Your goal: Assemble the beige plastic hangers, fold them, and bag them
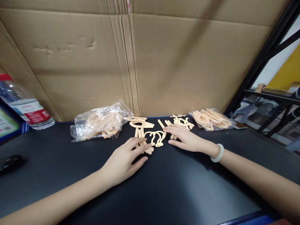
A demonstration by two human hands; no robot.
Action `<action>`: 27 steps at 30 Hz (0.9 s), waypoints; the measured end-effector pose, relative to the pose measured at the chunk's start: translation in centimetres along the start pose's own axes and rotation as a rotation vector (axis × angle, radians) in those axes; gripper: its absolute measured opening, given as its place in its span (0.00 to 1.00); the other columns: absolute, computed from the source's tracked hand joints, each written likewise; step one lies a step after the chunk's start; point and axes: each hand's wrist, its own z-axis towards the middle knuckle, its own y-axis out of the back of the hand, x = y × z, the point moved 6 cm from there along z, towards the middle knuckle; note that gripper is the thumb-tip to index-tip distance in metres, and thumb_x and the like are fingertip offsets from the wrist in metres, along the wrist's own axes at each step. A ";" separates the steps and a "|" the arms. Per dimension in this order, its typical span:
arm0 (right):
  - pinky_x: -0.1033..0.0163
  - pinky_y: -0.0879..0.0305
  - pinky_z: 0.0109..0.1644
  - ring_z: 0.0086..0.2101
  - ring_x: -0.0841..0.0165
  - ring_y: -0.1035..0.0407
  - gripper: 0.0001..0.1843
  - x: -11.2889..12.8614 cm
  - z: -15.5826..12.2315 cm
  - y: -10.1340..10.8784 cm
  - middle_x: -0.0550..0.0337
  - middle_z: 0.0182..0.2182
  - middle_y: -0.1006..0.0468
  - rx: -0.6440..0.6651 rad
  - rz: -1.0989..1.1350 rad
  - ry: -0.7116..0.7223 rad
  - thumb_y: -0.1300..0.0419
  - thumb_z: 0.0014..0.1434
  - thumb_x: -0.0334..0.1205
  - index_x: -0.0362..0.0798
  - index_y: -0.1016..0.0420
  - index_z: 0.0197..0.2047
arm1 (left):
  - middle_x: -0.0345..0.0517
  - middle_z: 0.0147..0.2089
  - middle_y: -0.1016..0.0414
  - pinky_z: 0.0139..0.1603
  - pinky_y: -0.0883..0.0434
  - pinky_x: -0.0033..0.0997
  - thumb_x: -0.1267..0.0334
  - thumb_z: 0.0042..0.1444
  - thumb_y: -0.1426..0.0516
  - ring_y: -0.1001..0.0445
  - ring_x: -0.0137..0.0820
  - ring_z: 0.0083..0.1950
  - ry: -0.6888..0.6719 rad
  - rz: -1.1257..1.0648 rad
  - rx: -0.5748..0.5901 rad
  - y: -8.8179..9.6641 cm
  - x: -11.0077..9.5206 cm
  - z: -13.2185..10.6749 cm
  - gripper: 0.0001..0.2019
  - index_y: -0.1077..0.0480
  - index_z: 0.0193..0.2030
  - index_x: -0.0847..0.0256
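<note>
Cream plastic pieces that look like folding clothes-hanger parts lie on the black table. My left hand (pixel 127 159) rests with fingers apart over several long flat strips (pixel 140 132), its fingertips touching or just above them. Beside those strips lie curved hooks (pixel 159 139), between my two hands. My right hand (pixel 187 137) is spread palm down at the right of the hooks, its fingers partly covering more straight strips (pixel 161 123). Behind the left strips is a wider hanger-shaped piece (pixel 142 124). Small cream pieces (pixel 184 121) are heaped behind my right hand.
A clear bag of cream parts (pixel 103 122) lies at the left, another bag (pixel 209 119) at the right. A red-capped bottle (pixel 30 107) stands far left, above a black mouse (pixel 10 163). A cardboard sheet (pixel 187 62) walls off the back; a black metal frame (pixel 255 62) rises at right.
</note>
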 end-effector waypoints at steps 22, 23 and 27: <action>0.48 0.32 0.52 0.47 0.58 0.33 0.12 -0.1 -0.3 0.1 0.48 0.45 0.28 -0.087 -0.056 -0.108 0.45 0.66 0.39 0.44 0.29 0.50 | 0.54 0.56 0.28 0.57 0.27 0.42 0.65 0.64 0.47 0.28 0.40 0.57 -0.007 -0.074 0.011 0.3 0.8 0.4 0.12 0.29 0.52 0.61; 0.47 0.33 0.53 0.48 0.57 0.33 0.12 -0.1 -0.3 0.1 0.47 0.46 0.28 -0.090 -0.056 -0.111 0.45 0.66 0.39 0.45 0.30 0.51 | 0.54 0.56 0.28 0.58 0.28 0.42 0.65 0.64 0.47 0.28 0.40 0.57 0.000 -0.073 0.013 0.2 0.9 0.4 0.12 0.29 0.52 0.61; 0.46 0.33 0.54 0.49 0.57 0.33 0.11 -0.2 -0.4 0.1 0.47 0.47 0.28 -0.098 -0.050 -0.116 0.45 0.66 0.39 0.46 0.29 0.50 | 0.54 0.57 0.29 0.59 0.29 0.43 0.66 0.64 0.48 0.30 0.40 0.60 0.005 -0.064 0.008 0.3 0.8 0.1 0.13 0.31 0.53 0.61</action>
